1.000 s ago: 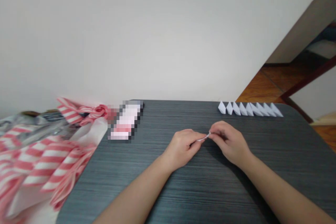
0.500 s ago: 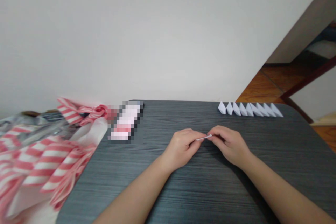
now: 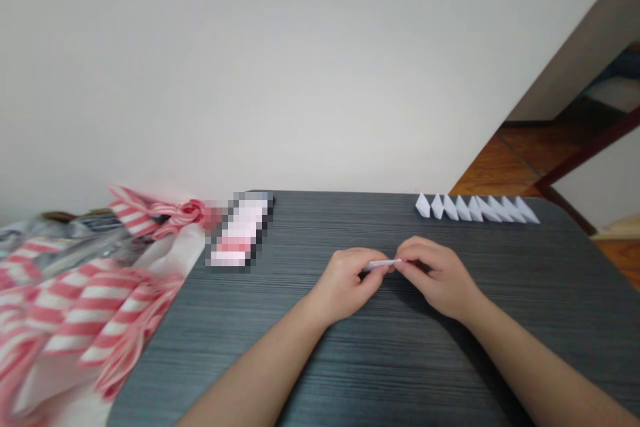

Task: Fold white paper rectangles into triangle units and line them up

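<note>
A small piece of folded white paper [image 3: 381,264] spans the gap between my two hands above the middle of the dark table [image 3: 330,373]. My left hand [image 3: 350,282] pinches it between thumb and fingers, and these cover part of it. At the paper's right end, my right hand [image 3: 437,273] grips the tip with closed thumb and forefinger. Only a narrow strip of the paper shows, so its full shape is hidden.
Several folded white paper pieces [image 3: 463,208] stand in a row at the table's far right. A blurred-out flat object, perhaps a phone [image 3: 240,230], lies at the far left. Red-and-white striped cloth [image 3: 95,303] is heaped left of the table. A pale wall [image 3: 320,67] rises behind.
The folded paper has turned slightly and shows more of its white side toward the left hand. My right fingers have shifted a little left. Everything else stays put.
</note>
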Available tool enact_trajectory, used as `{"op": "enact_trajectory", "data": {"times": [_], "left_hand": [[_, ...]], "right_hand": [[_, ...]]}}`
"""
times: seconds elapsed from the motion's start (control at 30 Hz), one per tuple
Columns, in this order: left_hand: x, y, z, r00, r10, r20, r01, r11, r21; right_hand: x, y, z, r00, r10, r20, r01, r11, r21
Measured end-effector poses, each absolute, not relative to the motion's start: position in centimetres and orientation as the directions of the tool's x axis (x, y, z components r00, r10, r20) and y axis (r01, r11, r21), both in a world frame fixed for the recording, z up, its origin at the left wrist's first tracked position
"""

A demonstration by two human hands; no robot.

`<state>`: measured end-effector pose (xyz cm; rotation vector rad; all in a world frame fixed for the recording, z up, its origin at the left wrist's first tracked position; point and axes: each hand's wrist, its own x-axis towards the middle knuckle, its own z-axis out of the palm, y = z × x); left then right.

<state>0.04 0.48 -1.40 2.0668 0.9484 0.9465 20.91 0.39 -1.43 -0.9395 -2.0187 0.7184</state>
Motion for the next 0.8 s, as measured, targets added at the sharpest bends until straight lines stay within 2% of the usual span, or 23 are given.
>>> {"op": "enact_trajectory", "data": {"times": [0.27, 0.43, 0.63, 0.8], "left_hand": [[0.02, 0.35, -1.17, 0.480, 0.866, 0.138, 0.334, -0.326, 0.884], [0.08, 0.44, -1.16, 0.492, 0.868, 0.068, 0.337, -0.262, 0.905], [0.48, 0.38, -1.18, 0.484, 0.875, -0.018, 0.220, -0.102, 0.970], [0.69, 0.46, -1.26, 0.466, 0.879, -0.101, 0.133, 0.043, 0.990]], "right_hand": [[20.68, 0.30, -1.35, -0.425, 0.838, 0.343, 0.355, 0.502, -0.789], [20.63, 0.26, -1.13, -0.420, 0.848, 0.322, 0.376, 0.485, -0.790], [20.39, 0.19, -1.08, -0.417, 0.860, 0.294, 0.376, 0.458, -0.806], [20.31, 0.33, -1.71, -0.382, 0.850, 0.364, 0.353, 0.498, -0.792]]}}
